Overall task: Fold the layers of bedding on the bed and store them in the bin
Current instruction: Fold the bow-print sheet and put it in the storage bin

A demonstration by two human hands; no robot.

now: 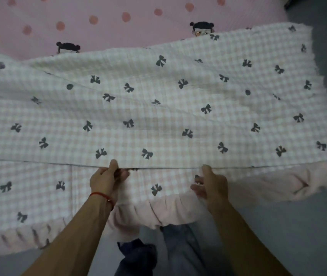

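Quilt (158, 108), gingham with dark bows, spread across the bed over the pink dotted sheet (118, 18), folded layer on top. Left hand (106, 179) grip: pinching the fold edge, thumb on top. Right hand (211, 184) grip: released, fingers loosely spread on the lower layer near the pink ruffle (154, 214). Bin not visible.

A grey floor (308, 226) is running along the near and right sides of the bed (118, 8). Dim, even light is falling across the room. A dark object (292, 3) is sitting at the top right corner.
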